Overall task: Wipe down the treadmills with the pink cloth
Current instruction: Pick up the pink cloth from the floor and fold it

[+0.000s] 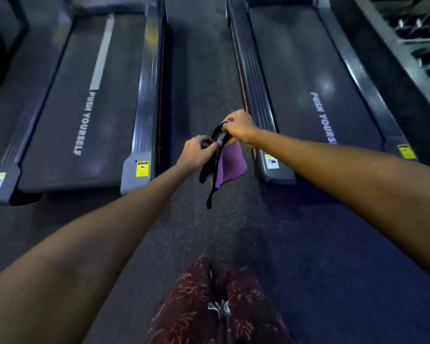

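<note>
This is a gym. Two treadmills stand side by side on dark speckled rubber floor [233, 244], the left treadmill [85, 108] and the right treadmill [308, 83] each with a long black belt printed "PUSH YOURSELF", ribbed side rails and yellow warning stickers [141, 168] on the grey end caps. At the upper right a rack [417, 33] holds rows of what look like dumbbells, though they are blurred, and the light is dim and bluish.
</note>
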